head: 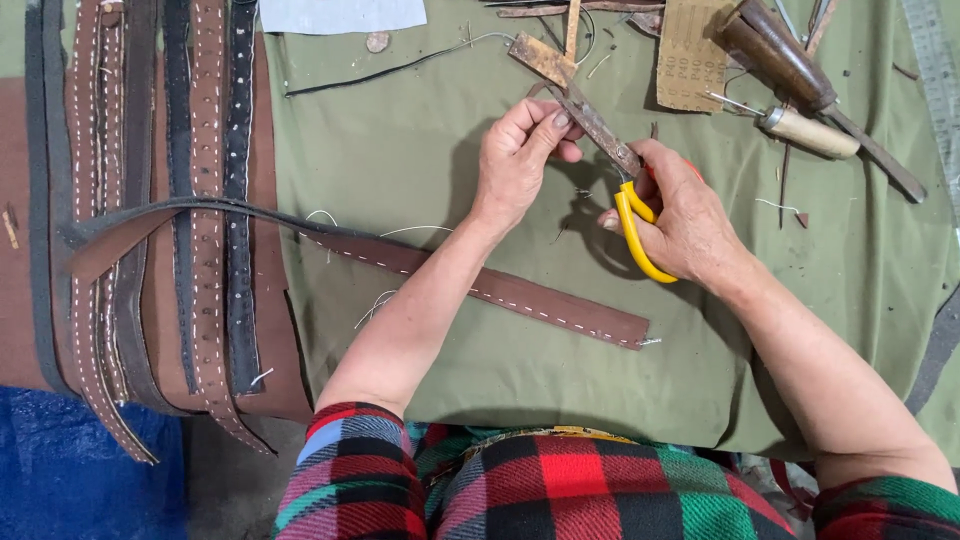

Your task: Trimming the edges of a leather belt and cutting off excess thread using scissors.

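Observation:
My right hand [685, 215] grips yellow-handled scissors [632, 225], blades pointing up-left along a narrow brown leather strip [575, 95]. My left hand [520, 160] pinches that strip between thumb and fingers just left of the blades. The strip runs diagonally up to a rusty-looking tan end near the top. Below both hands a long brown stitched belt [500, 290] lies across the green cloth [400, 150].
Several stitched and punched leather belts [205, 200] lie in a row at the left. Wooden-handled tools [790, 90], a sandpaper sheet [690, 50] and a metal ruler [940, 90] sit at the top right. Thread scraps dot the cloth. A blue tarp [70, 470] shows bottom left.

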